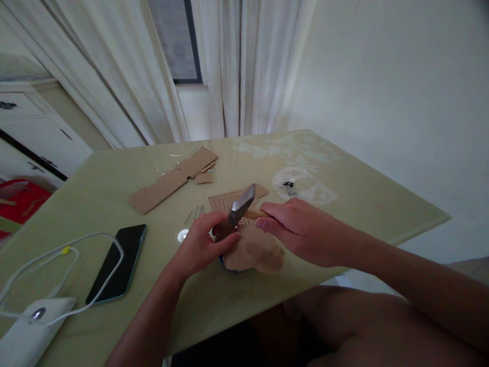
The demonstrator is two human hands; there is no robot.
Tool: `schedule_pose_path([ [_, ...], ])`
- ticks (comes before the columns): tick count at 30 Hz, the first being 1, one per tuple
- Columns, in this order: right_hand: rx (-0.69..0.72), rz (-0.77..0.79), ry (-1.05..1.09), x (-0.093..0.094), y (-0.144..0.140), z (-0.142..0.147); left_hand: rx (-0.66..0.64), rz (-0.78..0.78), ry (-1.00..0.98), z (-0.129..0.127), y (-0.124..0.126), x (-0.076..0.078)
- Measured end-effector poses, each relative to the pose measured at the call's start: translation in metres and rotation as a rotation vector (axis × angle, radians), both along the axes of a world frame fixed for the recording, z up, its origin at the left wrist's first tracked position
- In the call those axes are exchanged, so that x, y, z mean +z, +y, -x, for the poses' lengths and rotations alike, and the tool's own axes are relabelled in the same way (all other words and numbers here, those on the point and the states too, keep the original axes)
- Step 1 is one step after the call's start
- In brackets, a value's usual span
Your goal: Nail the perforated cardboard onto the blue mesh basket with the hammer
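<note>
My right hand (301,227) is closed round the wooden handle (255,214) of a hammer (242,204). The metal hammer head slants just over the fingers of my left hand (204,242). Thumb and fingers of the left hand curl in on a small brown thing (222,233), mostly hidden by the fingers and the hammer head. Under both hands lies a rounded brown sheet (252,250), with a bit of blue showing at its lower left edge. Behind the hammer is a brown piece dotted with rows of small holes (223,200).
Left of centre are brown cardboard strips (171,183), several thin metal pins (196,211) and a small shiny round thing (182,235). A clear plastic bag (305,186) with small black bits sits at right. A phone (118,265), a white cable (103,235) and a power bank (38,331) occupy the left.
</note>
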State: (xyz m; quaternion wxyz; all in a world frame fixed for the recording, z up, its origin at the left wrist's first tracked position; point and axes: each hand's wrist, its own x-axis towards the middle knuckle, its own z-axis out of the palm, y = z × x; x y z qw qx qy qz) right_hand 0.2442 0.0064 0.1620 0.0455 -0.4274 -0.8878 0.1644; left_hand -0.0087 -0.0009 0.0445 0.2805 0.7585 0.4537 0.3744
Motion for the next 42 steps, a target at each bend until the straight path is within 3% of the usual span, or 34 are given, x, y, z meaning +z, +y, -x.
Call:
schedule_pose_path([
  [4,0.017,0.053,-0.105,-0.009,0.001,0.000,-0.047,-0.011,0.030,-0.001,-0.002,0.003],
  [10,-0.016,-0.005,-0.036,-0.007,0.001,0.000,-0.043,-0.015,0.066,-0.001,-0.003,0.001],
  [16,0.029,0.013,-0.147,-0.015,0.000,0.001,-0.049,-0.042,0.072,-0.001,-0.004,0.001],
  [22,-0.023,-0.010,-0.126,-0.019,0.001,0.003,-0.047,-0.049,0.066,-0.002,-0.004,0.004],
  [27,0.012,-0.003,-0.158,-0.021,0.000,0.004,-0.058,-0.054,0.057,-0.001,-0.003,0.003],
  [32,-0.143,-0.028,0.007,-0.020,0.008,-0.012,-0.035,-0.043,0.008,-0.001,-0.004,0.002],
  [35,-0.260,0.010,0.125,-0.034,0.023,-0.030,0.103,-0.056,-0.062,0.004,0.001,0.000],
  [38,-0.350,0.023,0.164,-0.058,0.037,-0.050,0.429,0.019,-0.120,0.019,0.011,-0.003],
  [40,-0.384,0.071,0.148,-0.074,0.043,-0.061,0.645,0.105,-0.027,0.032,0.017,-0.006],
  [42,-0.400,0.094,0.128,-0.087,0.044,-0.070,0.771,0.114,0.204,0.044,0.022,-0.008],
])
